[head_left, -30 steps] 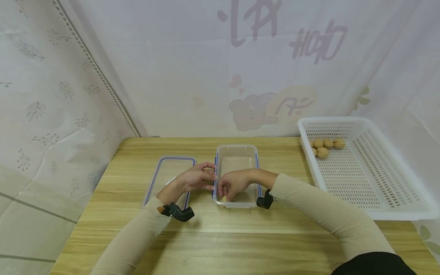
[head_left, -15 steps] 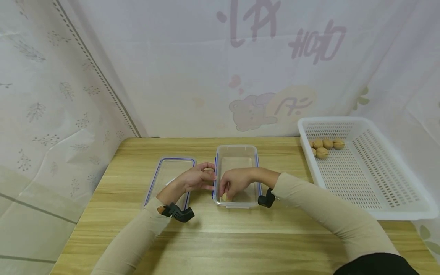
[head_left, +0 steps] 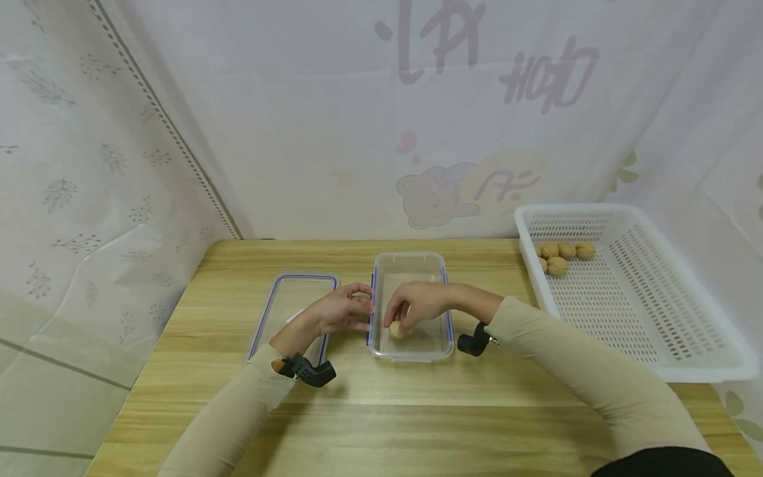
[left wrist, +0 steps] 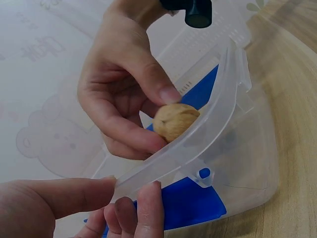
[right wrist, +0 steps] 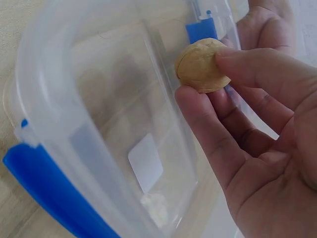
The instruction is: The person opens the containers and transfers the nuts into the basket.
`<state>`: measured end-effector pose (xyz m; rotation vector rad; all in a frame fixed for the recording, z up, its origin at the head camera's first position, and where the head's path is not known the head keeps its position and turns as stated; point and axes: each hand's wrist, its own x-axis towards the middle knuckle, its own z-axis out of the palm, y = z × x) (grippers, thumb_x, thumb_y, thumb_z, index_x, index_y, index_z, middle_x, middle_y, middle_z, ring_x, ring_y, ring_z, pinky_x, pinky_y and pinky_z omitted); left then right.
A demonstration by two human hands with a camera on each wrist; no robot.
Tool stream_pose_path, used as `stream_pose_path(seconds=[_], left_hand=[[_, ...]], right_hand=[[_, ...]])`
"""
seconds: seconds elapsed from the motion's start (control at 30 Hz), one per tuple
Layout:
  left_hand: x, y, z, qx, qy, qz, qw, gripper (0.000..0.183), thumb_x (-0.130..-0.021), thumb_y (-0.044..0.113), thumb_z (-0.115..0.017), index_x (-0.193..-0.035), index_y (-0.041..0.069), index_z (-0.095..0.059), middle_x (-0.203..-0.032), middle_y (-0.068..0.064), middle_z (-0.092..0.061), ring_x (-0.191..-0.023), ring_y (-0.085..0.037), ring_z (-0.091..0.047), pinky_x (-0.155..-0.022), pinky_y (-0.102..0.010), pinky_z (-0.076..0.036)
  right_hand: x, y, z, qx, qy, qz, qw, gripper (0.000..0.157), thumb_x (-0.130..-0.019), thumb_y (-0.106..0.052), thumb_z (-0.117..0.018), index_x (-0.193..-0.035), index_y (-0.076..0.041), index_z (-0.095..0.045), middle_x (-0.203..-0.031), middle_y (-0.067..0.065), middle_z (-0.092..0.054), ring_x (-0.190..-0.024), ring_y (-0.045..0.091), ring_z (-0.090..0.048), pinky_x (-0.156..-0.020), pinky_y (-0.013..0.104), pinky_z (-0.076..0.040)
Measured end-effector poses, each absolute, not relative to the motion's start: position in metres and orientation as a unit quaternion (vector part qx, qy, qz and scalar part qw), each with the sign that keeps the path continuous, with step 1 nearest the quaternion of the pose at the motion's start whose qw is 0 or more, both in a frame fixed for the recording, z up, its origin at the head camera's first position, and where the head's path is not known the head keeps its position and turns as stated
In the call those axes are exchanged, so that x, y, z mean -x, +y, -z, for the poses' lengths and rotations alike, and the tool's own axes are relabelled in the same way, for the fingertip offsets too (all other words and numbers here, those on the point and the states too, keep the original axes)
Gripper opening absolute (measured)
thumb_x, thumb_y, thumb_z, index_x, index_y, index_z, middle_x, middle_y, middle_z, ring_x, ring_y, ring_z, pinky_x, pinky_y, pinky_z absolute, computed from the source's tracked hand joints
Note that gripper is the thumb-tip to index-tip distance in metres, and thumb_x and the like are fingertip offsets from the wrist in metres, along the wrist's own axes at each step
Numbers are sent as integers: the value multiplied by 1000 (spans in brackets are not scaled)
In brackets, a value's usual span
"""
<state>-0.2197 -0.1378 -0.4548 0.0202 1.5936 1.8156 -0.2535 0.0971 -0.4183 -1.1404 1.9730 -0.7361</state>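
Observation:
My right hand (head_left: 422,301) pinches a walnut (right wrist: 202,65) between thumb and fingers, in or just above the clear plastic food container (head_left: 411,354). In the left wrist view the walnut shows whole, close by the container's rim (left wrist: 218,119). My left hand (head_left: 342,310) is at the container's left side, its fingertips against the wall and the blue locking flap (left wrist: 190,203). Left of the container, partly under my left wrist, lies its clear lid (head_left: 298,285) with a blue seal.
A white perforated basket (head_left: 650,318) stands at the right of the wooden table (head_left: 381,424), with several walnuts (head_left: 566,250) in its far left corner. A printed curtain (head_left: 298,132) hangs right behind the table's far edge.
My right hand has brought the walnut from the container's near left corner a little up and away from me. My left hand has stayed at the container's side.

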Motion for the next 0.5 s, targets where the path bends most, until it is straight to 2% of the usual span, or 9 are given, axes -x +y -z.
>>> stream_pose_path(seconds=[0.23,0.5], left_hand=[[220,-137,455,-4,616,-703,356,42,-99,-9,-52,-137,-5,-35,-93,-3,-56,-86,-15,-59,-79,-35,-64],[221,-137,456,-6,611,-706,358,42,-98,-10,-51,-136,-7,-34,-93,-3,-55,-84,-15,-59,-77,-32,-64]], right_hand=[[256,111,410,450,768,309,336,24,-91,-8,-74,-114,0,-74,-108,-1,-72,-95,6,-64,-90,23,-56],[260,138,397,433,766,356,315,23,-96,-9,-70,-117,-1,-73,-116,6,-71,-99,13,-65,-94,40,-57]])
